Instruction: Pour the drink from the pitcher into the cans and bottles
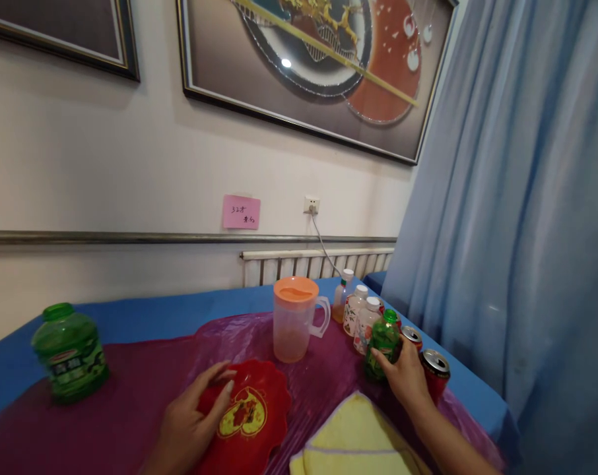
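My right hand (pixel 406 371) is closed round a small green bottle (pixel 382 340) without a cap, at the right end of the table. Beside that bottle stand white-capped clear bottles (pixel 354 311) and red cans (pixel 435 373). My left hand (pixel 199 410) has its fingers apart over the left edge of a red scalloped plate (pixel 266 409) and holds nothing; whether it touches the plate I cannot tell. A clear pitcher (pixel 292 330) with an orange lid stands behind the plate. A folded yellow cloth (pixel 356 435) lies at the front.
At the far left stands a large green jar (pixel 70 356). Purple plastic sheeting (pixel 140 376) covers much of the blue table (pixel 175 305). A cord (pixel 323 244) runs from a wall socket behind the table. A blue curtain (pixel 527 231) hangs at the right.
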`<state>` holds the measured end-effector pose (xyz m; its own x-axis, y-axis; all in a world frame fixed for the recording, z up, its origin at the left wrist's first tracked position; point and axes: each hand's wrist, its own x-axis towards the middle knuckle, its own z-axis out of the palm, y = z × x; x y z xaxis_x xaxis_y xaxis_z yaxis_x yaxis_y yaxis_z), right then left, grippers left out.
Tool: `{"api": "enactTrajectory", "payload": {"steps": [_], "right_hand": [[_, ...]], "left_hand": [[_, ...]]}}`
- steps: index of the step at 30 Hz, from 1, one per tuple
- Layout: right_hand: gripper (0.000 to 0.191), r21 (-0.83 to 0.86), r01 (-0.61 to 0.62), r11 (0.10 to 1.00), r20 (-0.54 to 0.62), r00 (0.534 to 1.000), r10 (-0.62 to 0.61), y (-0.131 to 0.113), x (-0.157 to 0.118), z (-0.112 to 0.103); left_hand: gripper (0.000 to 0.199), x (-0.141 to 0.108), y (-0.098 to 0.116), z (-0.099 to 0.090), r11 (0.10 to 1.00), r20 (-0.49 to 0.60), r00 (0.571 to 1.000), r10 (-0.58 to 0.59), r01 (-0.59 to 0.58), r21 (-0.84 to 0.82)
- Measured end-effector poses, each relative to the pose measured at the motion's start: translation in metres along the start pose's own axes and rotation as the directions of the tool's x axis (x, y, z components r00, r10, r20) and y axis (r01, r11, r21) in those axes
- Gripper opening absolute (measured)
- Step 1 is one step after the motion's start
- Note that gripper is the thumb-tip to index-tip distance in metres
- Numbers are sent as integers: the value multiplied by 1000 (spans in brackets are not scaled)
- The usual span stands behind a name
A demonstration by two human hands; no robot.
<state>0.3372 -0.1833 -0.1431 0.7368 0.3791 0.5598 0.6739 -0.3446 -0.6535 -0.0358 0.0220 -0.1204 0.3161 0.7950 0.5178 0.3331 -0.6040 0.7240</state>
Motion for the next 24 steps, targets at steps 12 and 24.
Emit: {"api": "enactTrajectory", "payload": {"steps": [12, 24], "right_hand": [[11, 332, 142, 933, 749, 561, -351, -64, -127, 5], [15, 251, 92, 964, 826, 499, -263, -46, -138, 23]], "left_hand": [[46, 7, 2, -9, 923, -197, 940, -278, 205, -325], [28, 48, -38, -91, 807, -539, 603, -588, 390, -444]]}}
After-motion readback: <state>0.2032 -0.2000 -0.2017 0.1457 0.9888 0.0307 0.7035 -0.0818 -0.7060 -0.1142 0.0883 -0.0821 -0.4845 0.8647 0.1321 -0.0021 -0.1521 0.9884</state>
